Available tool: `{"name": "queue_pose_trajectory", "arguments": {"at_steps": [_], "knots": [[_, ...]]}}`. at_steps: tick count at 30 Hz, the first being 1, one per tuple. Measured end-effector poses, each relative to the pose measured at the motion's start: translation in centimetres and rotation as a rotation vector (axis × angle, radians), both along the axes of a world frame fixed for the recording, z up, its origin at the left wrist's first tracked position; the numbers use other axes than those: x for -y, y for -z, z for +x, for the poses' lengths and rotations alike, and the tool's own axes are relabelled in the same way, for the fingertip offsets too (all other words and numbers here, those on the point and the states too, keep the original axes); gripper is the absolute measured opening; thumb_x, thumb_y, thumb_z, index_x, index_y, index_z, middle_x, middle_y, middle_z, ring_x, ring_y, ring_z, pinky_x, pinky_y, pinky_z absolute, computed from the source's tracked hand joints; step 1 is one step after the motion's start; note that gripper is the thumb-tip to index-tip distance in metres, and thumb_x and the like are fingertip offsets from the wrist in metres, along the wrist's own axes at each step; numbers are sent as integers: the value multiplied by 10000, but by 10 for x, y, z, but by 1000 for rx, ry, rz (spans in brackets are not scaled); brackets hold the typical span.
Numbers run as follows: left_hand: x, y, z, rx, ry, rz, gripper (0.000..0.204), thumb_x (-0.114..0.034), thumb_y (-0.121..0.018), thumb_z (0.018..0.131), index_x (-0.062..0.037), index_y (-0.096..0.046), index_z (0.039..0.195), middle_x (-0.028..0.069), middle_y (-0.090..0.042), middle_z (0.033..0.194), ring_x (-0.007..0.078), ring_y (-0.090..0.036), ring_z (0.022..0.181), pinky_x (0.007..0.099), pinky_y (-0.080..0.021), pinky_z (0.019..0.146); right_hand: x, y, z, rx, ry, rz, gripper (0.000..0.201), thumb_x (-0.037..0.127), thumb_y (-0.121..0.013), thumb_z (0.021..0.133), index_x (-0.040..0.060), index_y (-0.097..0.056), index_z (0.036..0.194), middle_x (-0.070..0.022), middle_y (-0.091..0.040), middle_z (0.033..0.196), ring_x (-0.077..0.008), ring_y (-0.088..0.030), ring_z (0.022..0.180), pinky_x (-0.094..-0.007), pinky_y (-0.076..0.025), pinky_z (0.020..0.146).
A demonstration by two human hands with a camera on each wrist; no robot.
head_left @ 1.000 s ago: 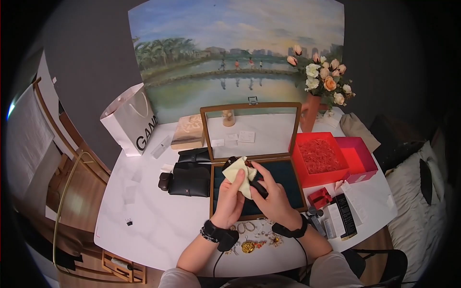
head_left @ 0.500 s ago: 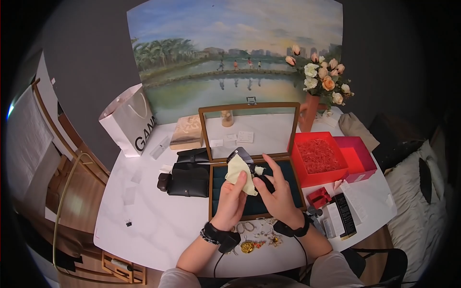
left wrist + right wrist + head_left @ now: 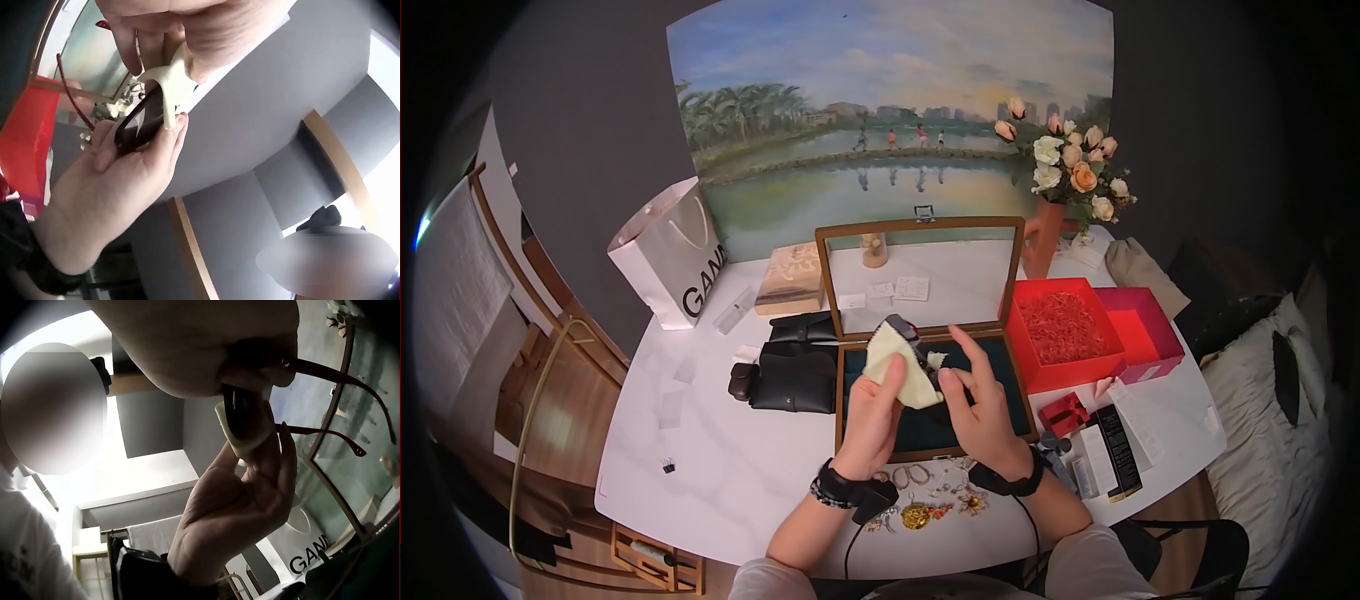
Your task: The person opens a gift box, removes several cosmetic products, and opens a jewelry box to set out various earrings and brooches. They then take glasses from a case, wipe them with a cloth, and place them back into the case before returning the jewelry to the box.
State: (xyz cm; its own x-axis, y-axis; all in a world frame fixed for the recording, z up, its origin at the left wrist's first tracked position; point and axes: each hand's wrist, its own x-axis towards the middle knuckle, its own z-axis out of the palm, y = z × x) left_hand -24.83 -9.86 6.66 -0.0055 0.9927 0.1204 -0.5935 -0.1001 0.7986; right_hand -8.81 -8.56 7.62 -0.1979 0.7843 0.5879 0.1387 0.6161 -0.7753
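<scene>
My left hand (image 3: 872, 415) pinches a pale yellow cleaning cloth (image 3: 888, 362) folded over one lens of a pair of sunglasses. The dark lens (image 3: 139, 125) shows beside the cloth in the left wrist view. My right hand (image 3: 985, 415) holds the sunglasses at the other lens, its index finger raised. Two reddish-brown temples (image 3: 325, 372) point away from me in the right wrist view. Both hands are over a wooden case (image 3: 837, 410) with a dark green lining and a raised glass lid. The cloth and fingers hide much of the frame.
Jewellery (image 3: 915, 515) lies in front of the case. Black glasses pouches (image 3: 795, 375) sit left of it. To the right are a red box (image 3: 1060, 330), small packages (image 3: 1115, 450) and a flower vase (image 3: 1047, 235). A paper bag (image 3: 662, 250) stands at the back left.
The right hand has shifted slightly away from the left, and its index finger has lifted. The sunglasses have turned, showing a lens above the cloth, which the left hand still pinches.
</scene>
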Motion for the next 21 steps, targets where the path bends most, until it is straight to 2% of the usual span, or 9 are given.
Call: {"name": "queue_pose_trajectory", "arguments": {"at_steps": [7, 9, 10, 12, 13, 15, 16, 18, 21], "knots": [[-9, -3, -27, 116, -149, -46, 410, -460, -506, 1109, -79, -620, 1208, 42, -735, 1132, 146, -730, 995, 295, -594, 859, 5, -8, 0, 145, -171, -99, 649, 165, -577, 1079, 15, -251, 1619, -167, -746, 861, -227, -728, 787, -301, -530, 752], [-10, -6, -28, 155, -150, -23, 404, -448, -507, 1110, -80, -615, 1236, 52, -732, 1168, 153, -728, 1037, 316, -606, 892, 7, -13, 1, 27, -211, -235, 490, 186, -611, 1062, 10, -454, 1491, -145, -745, 839, -213, -725, 763, -285, -530, 744], [-10, -6, -29, 156, -150, -24, 404, -448, -507, 1110, -80, -615, 1236, 52, -732, 1168, 153, -728, 1037, 316, -606, 892, 4, -13, 2, 27, -211, -235, 490, 186, -611, 1062, 10, -454, 1491, -145, -745, 839, -213, -725, 763, -285, -530, 744], [-11, -5, -34, 250, -169, 17, 396, -429, -510, 1111, -79, -611, 1265, 54, -729, 1204, 159, -724, 1074, 324, -609, 902, -7, -8, 6, 186, -147, 75, 222, 191, -633, 1045, 5, -644, 1166, -116, -702, 764, -220, -686, 670, -306, -510, 660], [-12, -6, -34, 280, -181, 28, 393, -416, -516, 1111, -78, -606, 1290, 51, -725, 1224, 158, -719, 1088, 324, -608, 911, -14, -6, 9, 185, -147, 72, 222, 191, -633, 1045, 5, -644, 1166, -116, -702, 764, -220, -686, 670, -306, -510, 660], [-11, -9, -36, 279, -168, 23, 391, -408, -515, 1113, -76, -603, 1299, 51, -724, 1227, 157, -718, 1093, 319, -605, 918, -25, -5, 16, 341, -246, 443, 223, 181, -637, 1036, 1, -639, 905, -112, -628, 695, -239, -629, 592, -352, -467, 578], [-9, -10, -37, 278, -156, 21, 389, -400, -513, 1115, -73, -600, 1309, 52, -723, 1230, 156, -716, 1097, 314, -602, 924, -24, -4, 17, 341, -247, 442, 223, 181, -637, 1036, 1, -639, 905, -112, -628, 695, -239, -629, 592, -352, -467, 578], [-5, -15, -30, 247, -134, 19, 386, -391, -511, 1118, -72, -595, 1318, 52, -722, 1230, 156, -715, 1097, 312, -600, 924, -15, -5, 19, 249, -429, 108, 242, 180, -628, 1045, -7, -630, 891, -132, -565, 665, -271, -550, 546, -370, -420, 543], [-2, -12, -19, 127, -55, 33, 394, -377, -517, 1118, -60, -577, 1342, 58, -720, 1220, 151, -714, 1077, 301, -593, 906, -10, -3, 13, 201, -442, 31, 256, 179, -616, 1056, -13, -604, 887, -129, -553, 660, -256, -515, 535, -363, -413, 545]]}}
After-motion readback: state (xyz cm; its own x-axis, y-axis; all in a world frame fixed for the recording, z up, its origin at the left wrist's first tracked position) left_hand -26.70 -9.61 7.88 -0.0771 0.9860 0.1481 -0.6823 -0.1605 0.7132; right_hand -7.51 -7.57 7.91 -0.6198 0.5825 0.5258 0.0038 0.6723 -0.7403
